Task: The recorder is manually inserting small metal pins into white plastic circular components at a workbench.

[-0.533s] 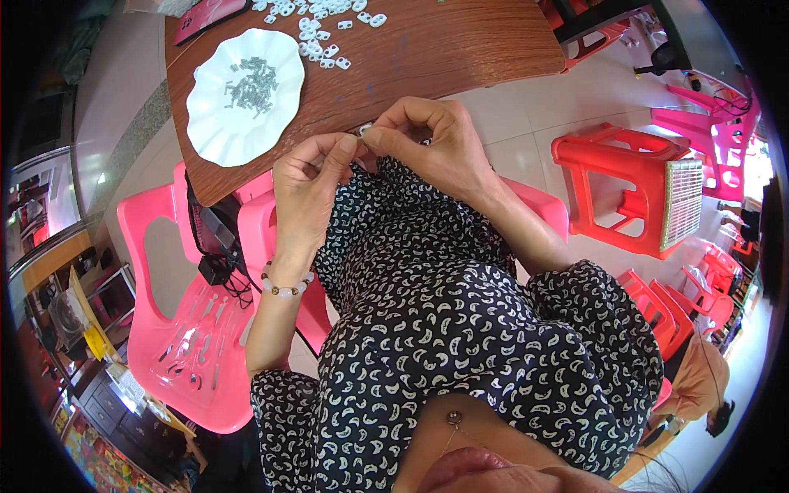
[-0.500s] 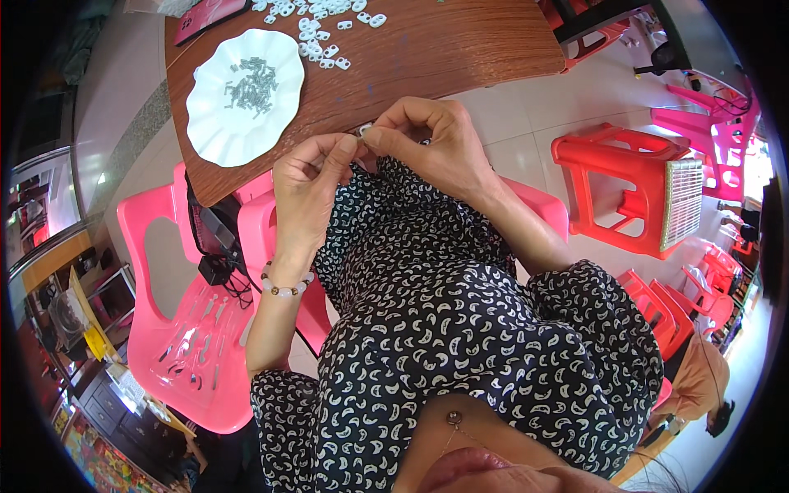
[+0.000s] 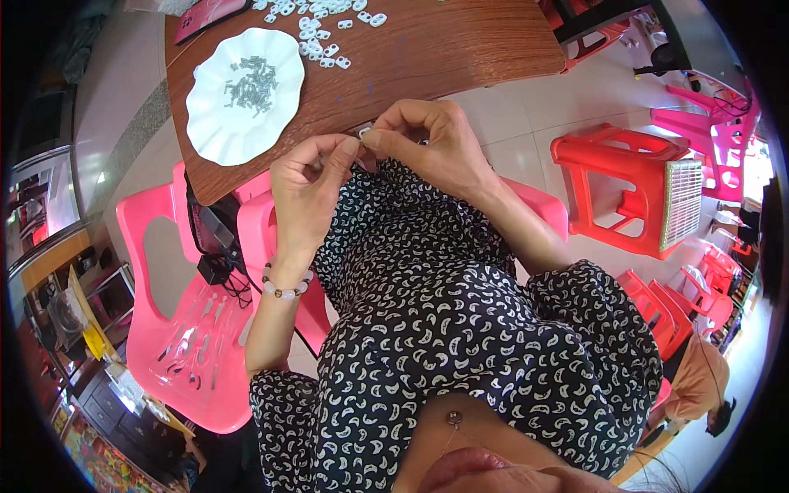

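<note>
My left hand and my right hand meet fingertip to fingertip at the table's near edge, above my lap. Between them shows a small white plastic piece, pinched in the right fingertips and mostly hidden. Left thumb and forefinger press together against it; whatever they pinch is too small to make out. Up and to the left, a white scalloped plate holds a pile of small grey, pin-like pieces. Beyond my hands, many small white plastic pieces with holes lie loose on the wooden table.
A pink phone-like object lies at the table's far left. Pink chair stands on my left with a black adapter and cables. Red stools stand on the right. Another person is at the lower right.
Both hands stay pinched together in nearly the same place. The left hand and its wrist have shifted very slightly.
</note>
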Demonstrator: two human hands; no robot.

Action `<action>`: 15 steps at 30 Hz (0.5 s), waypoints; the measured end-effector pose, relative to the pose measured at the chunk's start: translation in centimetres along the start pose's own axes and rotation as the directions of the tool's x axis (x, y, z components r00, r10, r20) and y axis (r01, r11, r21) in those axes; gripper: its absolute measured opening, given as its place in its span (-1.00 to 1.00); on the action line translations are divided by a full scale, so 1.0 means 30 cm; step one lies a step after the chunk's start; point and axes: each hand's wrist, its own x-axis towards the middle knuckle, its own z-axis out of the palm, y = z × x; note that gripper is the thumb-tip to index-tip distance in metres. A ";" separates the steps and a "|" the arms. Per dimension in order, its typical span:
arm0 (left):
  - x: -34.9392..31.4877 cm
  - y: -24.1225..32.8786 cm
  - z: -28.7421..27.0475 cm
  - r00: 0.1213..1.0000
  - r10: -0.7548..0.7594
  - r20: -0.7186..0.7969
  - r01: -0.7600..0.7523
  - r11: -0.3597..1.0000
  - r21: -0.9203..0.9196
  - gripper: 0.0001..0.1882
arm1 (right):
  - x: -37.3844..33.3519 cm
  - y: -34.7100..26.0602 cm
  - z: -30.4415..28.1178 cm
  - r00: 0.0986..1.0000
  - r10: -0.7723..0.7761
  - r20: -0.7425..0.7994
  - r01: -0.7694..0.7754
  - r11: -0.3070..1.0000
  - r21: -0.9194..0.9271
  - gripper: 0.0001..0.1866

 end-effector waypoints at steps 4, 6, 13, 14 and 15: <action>0.002 -0.004 -0.005 1.000 -0.025 -0.005 0.025 1.000 0.017 -0.88 | 0.005 0.011 0.002 0.999 0.017 0.036 -0.020 0.997 0.075 -0.83; 0.001 0.002 -0.005 1.000 -0.007 0.004 0.006 0.999 0.033 -0.88 | 0.005 0.014 0.003 0.999 0.015 0.042 -0.019 0.996 0.082 -0.84; 0.005 -0.002 -0.005 0.999 0.011 0.042 -0.010 1.000 -0.010 -0.88 | 0.005 0.010 -0.001 0.998 0.014 0.054 -0.022 0.991 0.135 -0.84; 0.005 -0.001 -0.004 0.999 0.002 0.045 -0.001 1.000 -0.022 -0.88 | 0.005 0.010 -0.001 0.998 0.015 0.054 -0.023 0.987 0.157 -0.84; 0.006 -0.001 -0.004 0.999 -0.007 0.048 0.008 0.999 -0.034 -0.88 | 0.005 0.011 -0.002 0.998 0.015 0.054 -0.023 0.987 0.157 -0.84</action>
